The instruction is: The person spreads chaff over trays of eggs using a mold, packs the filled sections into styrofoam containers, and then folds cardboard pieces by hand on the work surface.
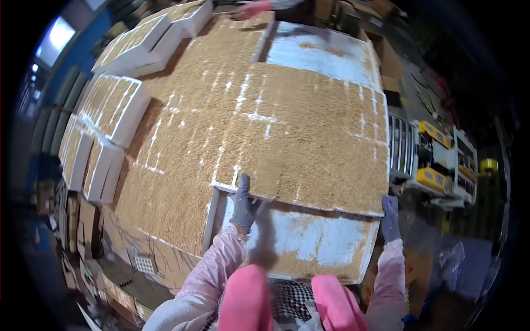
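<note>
My left hand (244, 207), in a grey glove, grips the near edge of a white tray filled with tan grains (314, 160), close to its left corner. At the tray's near right corner my right hand (391, 217), also gloved in grey, holds the edge. The fingers of both hands are partly hidden by the rim. Directly below the filled tray, nearest my body, lies a white surface (331, 245) with scattered grains and a raised rim. More grain-covered trays (193, 121) adjoin on the left.
White grain-filled blocks (118, 110) are stacked at the left. Another white surface (314, 49) shows at the far side, near another person's pink-gloved hand (251, 10). A machine with rollers and yellow parts (433, 165) stands at the right. Cardboard lies at the lower left.
</note>
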`<move>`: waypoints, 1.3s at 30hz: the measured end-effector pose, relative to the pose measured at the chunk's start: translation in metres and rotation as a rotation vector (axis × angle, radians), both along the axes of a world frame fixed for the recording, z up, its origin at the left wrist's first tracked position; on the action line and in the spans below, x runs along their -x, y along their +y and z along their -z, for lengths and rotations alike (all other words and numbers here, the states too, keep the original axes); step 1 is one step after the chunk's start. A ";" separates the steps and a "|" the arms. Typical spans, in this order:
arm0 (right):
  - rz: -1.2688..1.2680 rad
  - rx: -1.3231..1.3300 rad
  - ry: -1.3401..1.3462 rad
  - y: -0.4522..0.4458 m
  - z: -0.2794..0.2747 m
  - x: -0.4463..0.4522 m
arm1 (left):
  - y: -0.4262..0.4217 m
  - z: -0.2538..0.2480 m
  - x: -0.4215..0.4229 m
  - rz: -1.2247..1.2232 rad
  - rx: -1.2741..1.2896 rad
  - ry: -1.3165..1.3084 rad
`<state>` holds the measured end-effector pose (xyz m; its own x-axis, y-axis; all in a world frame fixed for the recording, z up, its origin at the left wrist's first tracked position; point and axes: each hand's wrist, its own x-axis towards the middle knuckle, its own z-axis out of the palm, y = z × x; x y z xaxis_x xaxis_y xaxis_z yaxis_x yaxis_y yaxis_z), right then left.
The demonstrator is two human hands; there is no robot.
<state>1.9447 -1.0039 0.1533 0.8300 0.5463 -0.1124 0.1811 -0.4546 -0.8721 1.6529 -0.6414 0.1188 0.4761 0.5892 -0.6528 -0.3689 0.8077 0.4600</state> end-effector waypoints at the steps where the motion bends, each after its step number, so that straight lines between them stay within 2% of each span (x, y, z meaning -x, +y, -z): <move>1: -0.010 -0.038 0.052 -0.009 0.010 -0.012 | -0.002 -0.004 -0.004 -0.017 -0.070 -0.122; 4: -0.035 -0.087 0.176 -0.021 0.029 -0.033 | -0.007 -0.014 -0.011 -0.090 -0.070 -0.177; 9: -0.150 -0.030 0.267 0.004 -0.013 -0.031 | -0.007 -0.031 -0.006 -0.072 -0.018 -0.167; 11: -0.482 0.205 -0.386 -0.007 -0.019 -0.032 | -0.009 -0.025 -0.006 -0.099 -0.061 -0.150; 14: -0.038 -0.209 0.670 0.037 -0.061 -0.002 | -0.016 -0.036 -0.005 -0.059 -0.099 -0.093; 15: -0.226 -0.041 0.235 -0.027 0.015 -0.039 | -0.018 -0.037 -0.003 -0.055 -0.092 -0.097; 17: -0.228 -0.080 0.120 -0.028 0.004 -0.016 | -0.019 -0.042 0.007 -0.022 -0.048 -0.142; 19: -0.033 -0.229 0.325 -0.017 -0.023 0.016 | -0.022 -0.044 0.011 -0.073 -0.028 -0.107; 20: 0.169 -0.348 0.591 -0.014 -0.030 0.029 | -0.024 -0.045 0.012 -0.100 -0.018 -0.089; 22: 0.291 -0.405 0.631 -0.056 -0.013 0.042 | -0.023 -0.041 0.021 -0.086 -0.085 -0.099; 24: 0.235 -0.403 0.575 -0.059 -0.047 0.074 | -0.019 -0.032 0.031 -0.038 -0.227 -0.134; 25: -0.071 -0.372 0.095 -0.073 -0.041 0.074 | -0.015 -0.056 0.036 -0.026 -0.293 -0.094; 26: -0.367 -0.330 -0.395 -0.089 -0.033 0.064 | -0.009 -0.078 0.044 0.036 -0.228 -0.079; 27: -0.324 -0.344 -0.428 -0.080 -0.042 0.075 | 0.003 -0.090 0.054 0.053 -0.210 -0.102; 28: -0.280 -0.356 -0.460 -0.071 -0.052 0.087 | 0.019 -0.101 0.062 0.073 -0.192 -0.129; 30: 0.447 -0.475 0.423 0.010 -0.119 0.168 | 0.059 -0.126 0.076 -0.082 -0.318 -0.089; 31: 0.382 -0.512 0.388 0.035 -0.120 0.175 | 0.088 -0.149 0.092 -0.028 -0.304 -0.188; 32: 0.320 -0.547 0.353 0.062 -0.113 0.184 | 0.122 -0.164 0.110 -0.031 -0.435 -0.177; 34: 0.203 -0.612 0.286 0.114 -0.087 0.208 | 0.190 -0.205 0.152 0.019 -0.475 -0.059; 35: 0.041 -0.382 -0.113 0.140 -0.065 0.222 | 0.232 -0.216 0.175 0.045 -0.472 -0.006; 36: -0.066 -0.280 -0.363 0.180 -0.064 0.240 | 0.275 -0.223 0.193 -0.015 -0.506 -0.101; 37: -0.141 -0.196 -0.626 0.220 -0.063 0.258 | 0.313 -0.240 0.212 -0.028 -0.502 -0.141; 38: -0.162 -0.249 -0.749 0.287 -0.083 0.284 | 0.351 -0.254 0.232 -0.031 -0.561 -0.141; 39: -0.090 -0.543 -0.255 0.348 -0.097 0.314 | 0.388 -0.269 0.253 0.005 -0.573 -0.196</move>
